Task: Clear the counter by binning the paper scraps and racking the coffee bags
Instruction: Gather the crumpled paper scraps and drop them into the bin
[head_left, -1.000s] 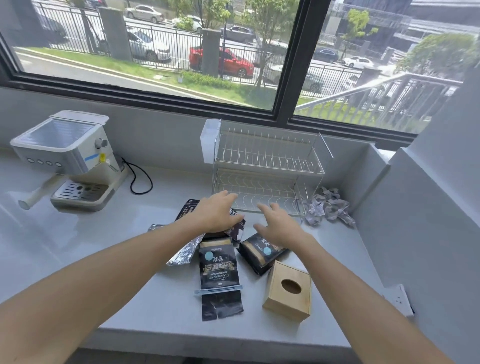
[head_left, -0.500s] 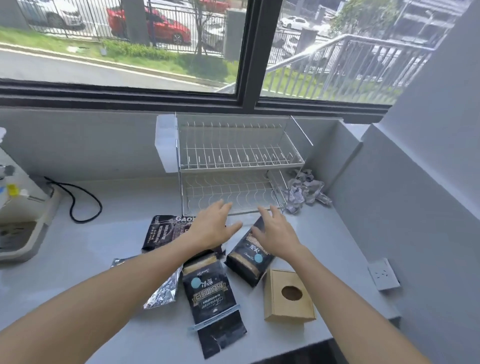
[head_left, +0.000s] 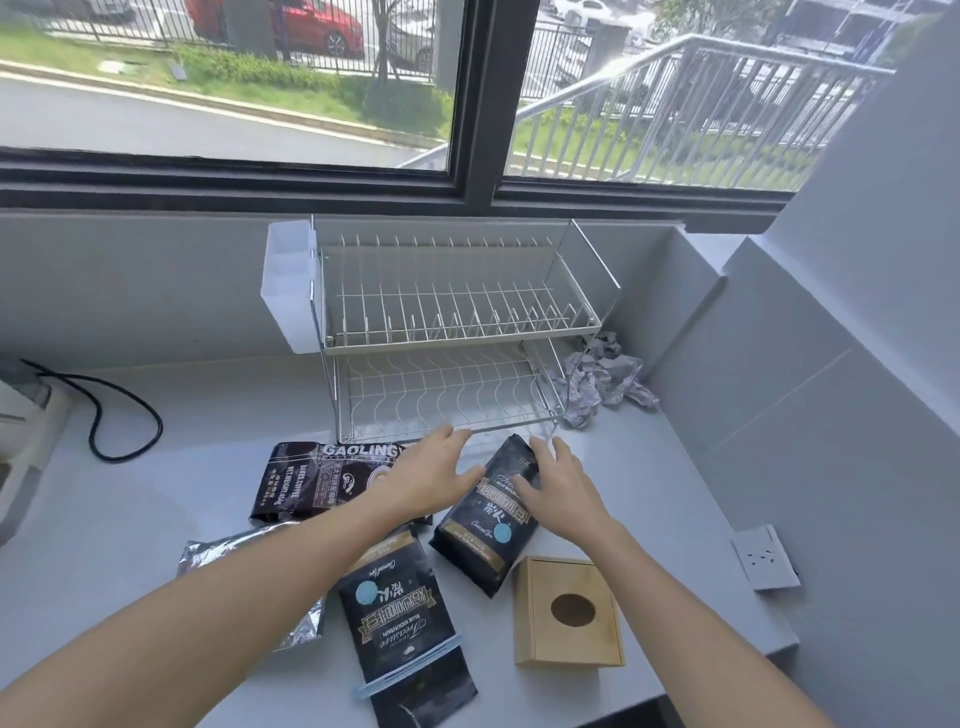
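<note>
- Two-tier wire dish rack (head_left: 457, 332), at 12 o'clock against the back wall; both tiers bare. Rigid and fixed in place, I judge; the bags go here.
- GAOLING coffee bag (head_left: 317, 480), 10 o'clock of my hands, lying flat. Largest bag; looks full, so probably the heaviest. Glossy film, likely slippery; best taken by the side edges.
- Blue Mountain coffee bag (head_left: 400, 618), 6 o'clock, flat, a blue clip across its rolled end. I would lift it by the body, not the clip.
- Charcoal-fire coffee bag (head_left: 491, 525), between my hands, tilted. Plump and soft-sided; should give under the fingers.
- Foil bag (head_left: 249, 551), 8 o'clock, partly under my left forearm. Looks flat and light.
- Crumpled paper scraps (head_left: 602, 382), 2 o'clock, just beside the rack's right end. Weightless; one grab should gather them. No bin in view.
- Wooden box (head_left: 569, 613), 5 o'clock.
- Left hand (head_left: 434, 478): fingers spread and straight, holding nothing, over the GAOLING bag's right edge.
- Right hand (head_left: 556, 486): fingers extended, resting on the charcoal-fire bag's upper end, not gripping.
</note>
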